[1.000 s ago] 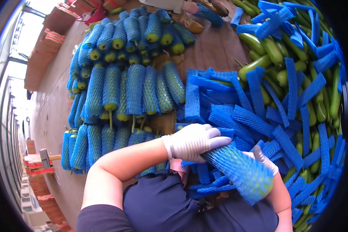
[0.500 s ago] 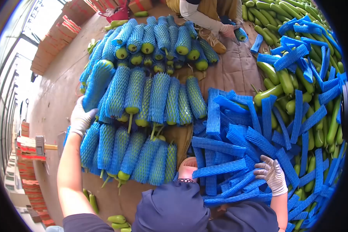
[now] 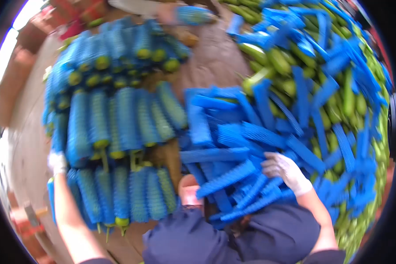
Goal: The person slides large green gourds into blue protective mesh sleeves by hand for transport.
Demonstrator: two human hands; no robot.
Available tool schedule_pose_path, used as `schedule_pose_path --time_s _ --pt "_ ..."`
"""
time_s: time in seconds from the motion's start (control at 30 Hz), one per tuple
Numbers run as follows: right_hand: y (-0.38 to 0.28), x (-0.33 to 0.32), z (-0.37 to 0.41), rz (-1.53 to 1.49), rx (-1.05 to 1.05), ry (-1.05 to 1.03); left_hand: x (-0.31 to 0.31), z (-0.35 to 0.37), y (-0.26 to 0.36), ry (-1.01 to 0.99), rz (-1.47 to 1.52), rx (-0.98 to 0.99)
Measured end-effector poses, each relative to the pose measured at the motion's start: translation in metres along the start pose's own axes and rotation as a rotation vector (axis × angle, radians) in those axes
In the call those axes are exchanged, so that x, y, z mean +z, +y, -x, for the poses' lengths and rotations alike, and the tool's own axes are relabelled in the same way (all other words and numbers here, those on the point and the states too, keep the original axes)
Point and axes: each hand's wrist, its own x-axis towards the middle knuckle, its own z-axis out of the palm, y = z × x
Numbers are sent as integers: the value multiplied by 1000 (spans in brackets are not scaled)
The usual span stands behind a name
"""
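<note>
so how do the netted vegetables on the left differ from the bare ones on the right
The netted vegetables wear blue sleeves; the bare vegetables show green skin. The netted vegetables sit in rows, the bare vegetables in a jumbled heap. Both are long and green.

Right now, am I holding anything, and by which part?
Blur hides whether the left hand grips the blue-netted vegetable beside it; the right hand, over blue mesh sleeves, looks empty.

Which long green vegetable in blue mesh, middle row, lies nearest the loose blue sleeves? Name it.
The vegetable at the row's right end; its rowmates all lie farther left.
</note>
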Motion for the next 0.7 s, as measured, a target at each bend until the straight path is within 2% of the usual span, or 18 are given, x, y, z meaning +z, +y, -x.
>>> schedule_pose_path --time_s 0.03,0.07,0.1,0.13,0.2,0.23,0.27,0.33,0.4,0.43,0.5,0.53,0.57,0.63,0.67,0.7 --pt "2 -1 -2 26 -61 3 17 -24 -12 206 388 248" --pt "0 -1 -6 63 -124 -6 32 -36 0 479 461 300" --pt "-6 3 -10 206 -182 69 -25 33 67 653 495 473" --pt "-12 8 -18 353 -234 128 -61 76 115 672 527 697" --pt "-15 8 -37 580 -409 197 -105 153 196 613 596 1044" --pt "-18 3 -49 809 -521 210 -121 190 229 407 690 1205" --pt "-20 -3 -64 1038 -632 219 -121 212 255 257 656 1343" --pt "-2 -19 -98 1110 -673 271 -125 268 309 -32 701 1512" --pt "13 -35 -121 1420 -757 475 -110 309 355 -185 690 1592" --pt "14 -42 -126 1412 -748 488 -106 332 375 -280 756 1605" --pt "17 -53 -132 1424 -379 239 -95 372 406 -343 907 1600" --pt "18 -54 -131 1410 -373 253 -89 383 417 -375 994 1583" --pt "17 -50 -123 1251 -538 342 -84 390 423 -383 987 1591" --pt "6 -38 -99 989 -805 446 -78 404 424 -814 1138 1243" --pt "0 -34 -86 936 -864 453 -82 410 424 -807 1144 1240" --pt "-10 -31 -73 902 -892 441 -91 416 425 -1054 1222 1109"
